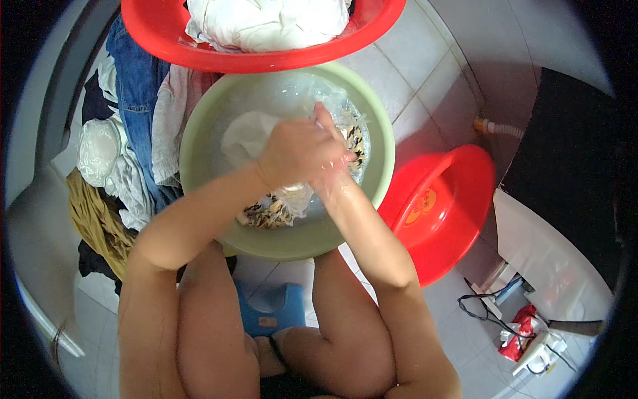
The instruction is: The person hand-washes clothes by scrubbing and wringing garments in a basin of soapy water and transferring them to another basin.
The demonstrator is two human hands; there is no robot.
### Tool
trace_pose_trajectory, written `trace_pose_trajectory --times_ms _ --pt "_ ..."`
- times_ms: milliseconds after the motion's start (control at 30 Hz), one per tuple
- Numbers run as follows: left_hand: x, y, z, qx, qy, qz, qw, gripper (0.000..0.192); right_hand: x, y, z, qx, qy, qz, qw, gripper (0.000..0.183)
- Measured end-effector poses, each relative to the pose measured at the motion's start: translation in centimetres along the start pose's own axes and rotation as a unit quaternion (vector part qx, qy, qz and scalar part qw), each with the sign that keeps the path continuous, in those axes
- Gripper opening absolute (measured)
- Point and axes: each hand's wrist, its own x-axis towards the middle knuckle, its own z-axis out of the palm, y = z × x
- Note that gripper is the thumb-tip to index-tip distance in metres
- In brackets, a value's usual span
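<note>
A pale green plastic basin (387, 144) of cloudy, sudsy water stands between my knees. My left hand (301, 149) is curled over a wet patterned cloth (269, 212), white with black and tan markings. Pressed against it, my right hand (335, 162) is wet and partly covered by the left. The cloth comes out below the two wrists, and more of the same pattern lies in the water beyond my right hand. How the fingers grip it is partly hidden. A white cloth (249, 134) floats in the water left of my hands.
Beyond the basin, a red tub (224, 62) holds white laundry (269, 25). At right, another red basin (448, 214) leans tilted. Piled at left are jeans (134, 99), a white bra (99, 149) and a mustard garment (99, 219). A blue stool (274, 309) and black cables (478, 306) are lower down.
</note>
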Motion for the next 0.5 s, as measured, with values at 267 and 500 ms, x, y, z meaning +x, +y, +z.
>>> trace_pose_trajectory --times_ms 267,500 --pt "1.9 3.9 -0.7 -0.027 0.002 -0.003 1.0 0.012 -2.2 0.8 -1.6 -0.055 0.053 -0.07 0.995 0.035" --pt "1.5 -2.0 -1.2 -0.181 -0.205 -0.369 0.888 0.021 -4.2 -1.8 -1.2 -0.122 0.071 0.019 0.99 0.036"
